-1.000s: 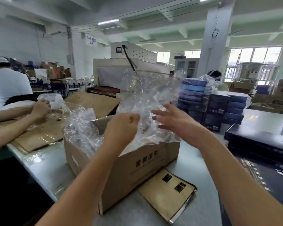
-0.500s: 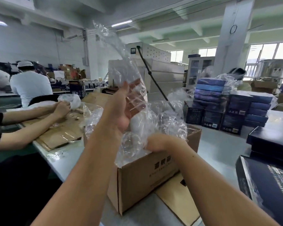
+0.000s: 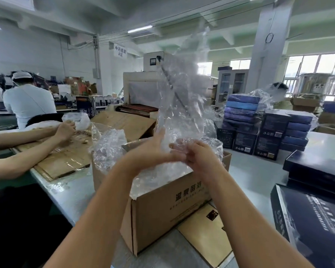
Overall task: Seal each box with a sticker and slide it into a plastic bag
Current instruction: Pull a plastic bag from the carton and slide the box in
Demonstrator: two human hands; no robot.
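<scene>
Just above an open cardboard carton (image 3: 162, 207), both hands meet on a clear plastic bag (image 3: 182, 97) that stands upright between them, its crumpled top rising well over the carton. The right hand (image 3: 200, 158) has its fingers curled into the film at the bag's lower end, pinching it. The left hand (image 3: 153, 151) lies against the bag's side with its fingers pointing up along the plastic. I cannot tell whether its thumb grips the film or the hand only presses on it.

The carton sits on the grey bench (image 3: 255, 171) close to its near edge and is stuffed with more loose clear bags (image 3: 108, 147) that spill over its rim. A flat tan box (image 3: 205, 238) lies on the bench touching the carton's near right corner. Dark printed boxes (image 3: 309, 221) rest at the bench's right edge. Stacks of dark blue boxes (image 3: 263, 130) stand toward the far edge, some under clear wrap.

Along the left edge, another person's hands (image 3: 66, 130) work over flattened cardboard (image 3: 66, 159) beside a small white bag. Behind them, away from the bench, sits a person in white clothes and a cap (image 3: 27, 101).
</scene>
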